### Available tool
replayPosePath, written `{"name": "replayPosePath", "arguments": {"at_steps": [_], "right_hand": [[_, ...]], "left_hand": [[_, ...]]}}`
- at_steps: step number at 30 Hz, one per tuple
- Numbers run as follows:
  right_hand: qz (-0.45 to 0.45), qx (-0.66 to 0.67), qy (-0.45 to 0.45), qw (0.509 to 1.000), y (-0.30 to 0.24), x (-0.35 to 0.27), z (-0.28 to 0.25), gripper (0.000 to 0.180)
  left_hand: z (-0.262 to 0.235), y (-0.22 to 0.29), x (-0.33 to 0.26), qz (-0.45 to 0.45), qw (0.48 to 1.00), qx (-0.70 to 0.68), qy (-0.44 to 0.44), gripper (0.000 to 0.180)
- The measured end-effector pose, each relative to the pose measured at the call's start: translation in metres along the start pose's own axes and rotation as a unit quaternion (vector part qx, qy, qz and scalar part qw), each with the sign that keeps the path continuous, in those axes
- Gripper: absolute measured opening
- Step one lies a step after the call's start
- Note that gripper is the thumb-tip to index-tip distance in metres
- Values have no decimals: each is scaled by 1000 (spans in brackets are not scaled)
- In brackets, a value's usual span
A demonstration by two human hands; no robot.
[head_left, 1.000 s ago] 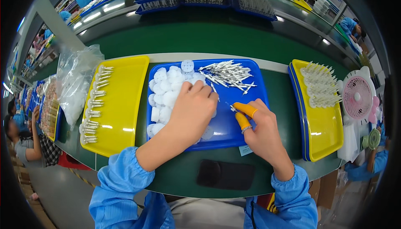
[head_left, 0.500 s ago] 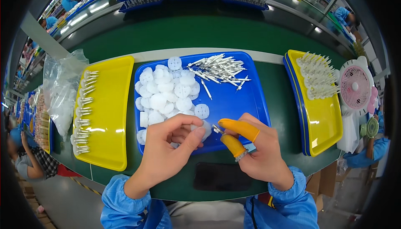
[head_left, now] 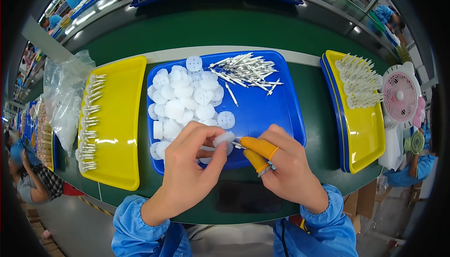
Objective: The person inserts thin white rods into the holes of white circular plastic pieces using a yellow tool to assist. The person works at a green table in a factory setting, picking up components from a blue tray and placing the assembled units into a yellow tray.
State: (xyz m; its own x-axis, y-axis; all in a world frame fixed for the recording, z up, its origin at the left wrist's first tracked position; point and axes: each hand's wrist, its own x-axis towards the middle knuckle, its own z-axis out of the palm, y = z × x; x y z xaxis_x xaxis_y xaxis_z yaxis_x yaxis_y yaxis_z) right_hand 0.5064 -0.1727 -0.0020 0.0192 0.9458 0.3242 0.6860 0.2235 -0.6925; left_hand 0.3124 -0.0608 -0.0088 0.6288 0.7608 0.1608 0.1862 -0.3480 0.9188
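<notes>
My left hand (head_left: 190, 165) pinches a translucent white plastic disc (head_left: 224, 138) between thumb and fingers over the near edge of a blue tray (head_left: 276, 116). My right hand (head_left: 290, 168) wears yellow-orange finger cots (head_left: 258, 148) on thumb and forefinger. Those two fingers grip a small white stick with a metallic part (head_left: 238, 145), its end touching or very close to the disc; the exact contact is too small to tell. In the tray, a heap of similar discs (head_left: 183, 93) lies left, and loose thin white sticks (head_left: 248, 71) lie at the back.
A yellow tray (head_left: 119, 116) with a row of disc-and-stick pieces stands left, beside a clear plastic bag (head_left: 65, 97). Stacked trays (head_left: 363, 149) with more pieces stand right, near a pink-and-white fan (head_left: 399, 93). A dark phone-like slab (head_left: 248, 198) lies before me. Other people work farther off.
My right hand has moved slightly left, bringing the stick up to the disc. My left hand has tilted the disc and raised it a little.
</notes>
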Motion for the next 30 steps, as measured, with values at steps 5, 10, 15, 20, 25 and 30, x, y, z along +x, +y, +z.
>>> {"name": "replayPosePath", "arguments": {"at_steps": [5, 10, 15, 20, 25, 30], "right_hand": [[12, -29, -25, 999, 3, 0, -1, 53], [4, -14, -10, 1000, 1, -2, 11, 45], [18, 14, 33, 999, -6, -3, 18, 40], [28, 7, 67, 997, -6, -5, 26, 37], [73, 42, 40, 996, -7, 7, 24, 28], [110, -60, 15, 992, 30, 52, 16, 16]], "left_hand": [[4, -3, -3, -24, 1000, 8, 15, 17], [8, -2, -3, 35, 998, 41, 12, 15], [12, -3, -9, 50, 995, 81, 25, 19], [16, 0, -14, 41, 994, 102, 19, 20], [15, 0, -14, 32, 992, 120, 16, 20], [13, -8, -5, 75, 990, 96, 72, 21]]}}
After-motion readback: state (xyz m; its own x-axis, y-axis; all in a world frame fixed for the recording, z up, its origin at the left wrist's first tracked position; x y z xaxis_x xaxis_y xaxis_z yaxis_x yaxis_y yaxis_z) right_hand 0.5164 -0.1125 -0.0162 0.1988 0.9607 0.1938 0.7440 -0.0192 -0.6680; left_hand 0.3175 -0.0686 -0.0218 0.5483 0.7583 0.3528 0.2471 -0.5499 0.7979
